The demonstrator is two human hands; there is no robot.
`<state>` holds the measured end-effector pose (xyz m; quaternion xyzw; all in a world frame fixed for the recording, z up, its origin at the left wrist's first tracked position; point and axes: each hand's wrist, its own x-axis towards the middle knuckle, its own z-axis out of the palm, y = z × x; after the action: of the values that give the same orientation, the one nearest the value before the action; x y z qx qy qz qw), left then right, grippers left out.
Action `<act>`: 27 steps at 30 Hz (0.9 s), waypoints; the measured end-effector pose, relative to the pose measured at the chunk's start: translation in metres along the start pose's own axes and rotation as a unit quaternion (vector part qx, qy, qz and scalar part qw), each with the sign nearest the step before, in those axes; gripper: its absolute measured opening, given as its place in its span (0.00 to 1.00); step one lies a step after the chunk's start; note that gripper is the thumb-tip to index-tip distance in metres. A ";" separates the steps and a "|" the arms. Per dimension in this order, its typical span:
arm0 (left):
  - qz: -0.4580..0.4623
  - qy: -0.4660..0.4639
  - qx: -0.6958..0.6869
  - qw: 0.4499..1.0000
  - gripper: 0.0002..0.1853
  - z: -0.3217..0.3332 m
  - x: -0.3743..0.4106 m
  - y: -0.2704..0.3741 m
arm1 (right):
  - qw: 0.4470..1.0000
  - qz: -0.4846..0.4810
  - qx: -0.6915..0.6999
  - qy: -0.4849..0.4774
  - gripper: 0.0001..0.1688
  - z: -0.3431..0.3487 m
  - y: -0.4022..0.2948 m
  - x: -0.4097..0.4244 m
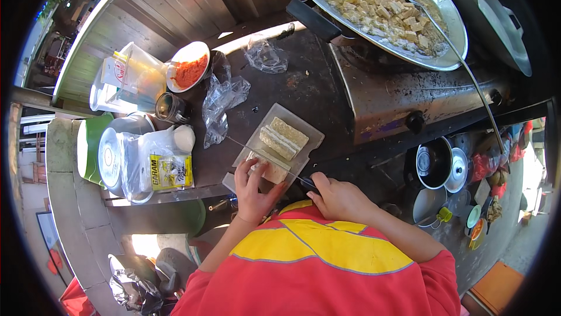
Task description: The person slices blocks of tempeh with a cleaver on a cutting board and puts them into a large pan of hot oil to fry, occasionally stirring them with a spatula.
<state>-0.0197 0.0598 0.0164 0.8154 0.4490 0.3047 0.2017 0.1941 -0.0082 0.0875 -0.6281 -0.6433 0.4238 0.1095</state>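
A pale cutting board (312,140) lies tilted on the dark tabletop before me. On its far part rests a block of what looks like tempeh (289,134), split lengthwise into slabs. My left hand (257,195) presses its fingers on a nearer tempeh piece (275,175), partly hidden by those fingers. A long thin knife (246,146) crosses the board along that piece's far side, its tip pointing up and left. My right hand (344,197) grips the knife's dark handle at the board's near right.
A gas stove (394,101) carries a wide pan (458,48) of frying cubes, its long-handled utensil (471,75) jutting toward me. Left are a bowl of red paste (190,70), a glass jar (168,106), plastic bags (223,101) and a yellow salt packet (172,171). Pots (434,162) stand lower right.
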 end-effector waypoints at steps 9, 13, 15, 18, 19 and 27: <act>0.002 0.001 0.009 1.000 0.32 0.001 0.000 0.000 | 0.996 0.046 -0.041 -0.065 0.15 -0.005 -0.009 -0.007; 0.009 0.009 0.012 1.000 0.31 0.002 0.000 0.001 | 0.994 0.053 -0.041 -0.082 0.15 0.001 -0.007 0.006; 0.016 0.008 0.009 1.000 0.30 0.003 0.000 -0.001 | 0.996 0.045 -0.037 -0.073 0.16 0.010 0.000 0.015; 0.016 0.005 0.004 1.000 0.30 0.003 -0.002 -0.003 | 0.999 0.017 -0.028 -0.042 0.17 0.021 0.010 0.027; 0.015 0.004 0.003 1.000 0.29 0.002 -0.003 -0.003 | 0.999 0.011 -0.022 -0.038 0.18 0.020 0.012 0.030; 0.034 0.020 0.024 0.999 0.29 -0.001 -0.004 0.001 | 0.997 0.003 0.078 0.011 0.18 0.004 0.017 0.028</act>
<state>-0.0209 0.0559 0.0166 0.8282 0.4325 0.3170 0.1627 0.1981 0.0132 0.0625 -0.6239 -0.6056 0.4659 0.1639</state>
